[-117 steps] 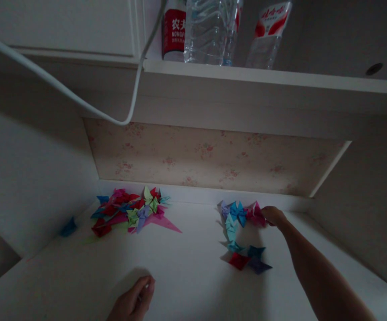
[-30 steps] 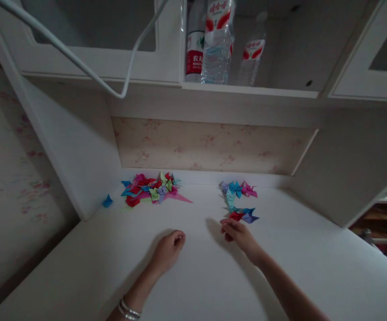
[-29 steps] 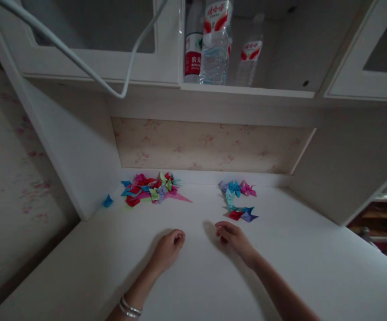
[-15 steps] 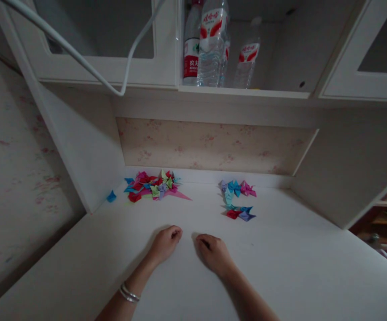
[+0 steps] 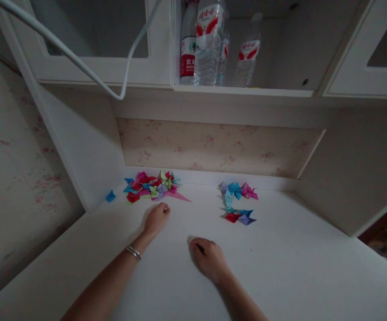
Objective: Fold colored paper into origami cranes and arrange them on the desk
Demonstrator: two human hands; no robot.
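Note:
My left hand [image 5: 157, 218] is curled into a loose fist just in front of a pile of origami paper cranes [image 5: 153, 180], with no paper showing in its fingers. The pile mixes red, pink, green, blue and purple folds; a long pink paper point [image 5: 180, 196] sticks out of it to the right. Nearer to me, my right hand [image 5: 210, 258] rests on the white desktop, its fingers curled in and nothing visible in them. Beyond it lies a smaller group of paper cranes [image 5: 235, 190], purple, blue, pink and teal, with a red one [image 5: 232, 217] in its front row.
A single blue folded paper [image 5: 110, 195] lies by the left side panel. Overhead, plastic bottles [image 5: 210, 44] stand in an open cabinet [image 5: 280, 44]. A white cable or lamp arm [image 5: 89, 73] hangs at upper left. The white desktop [image 5: 297, 267] spreads across the front.
My left hand has moved forward and left, toward the paper pile. My right hand stays in nearly the same place. The view has shifted slightly.

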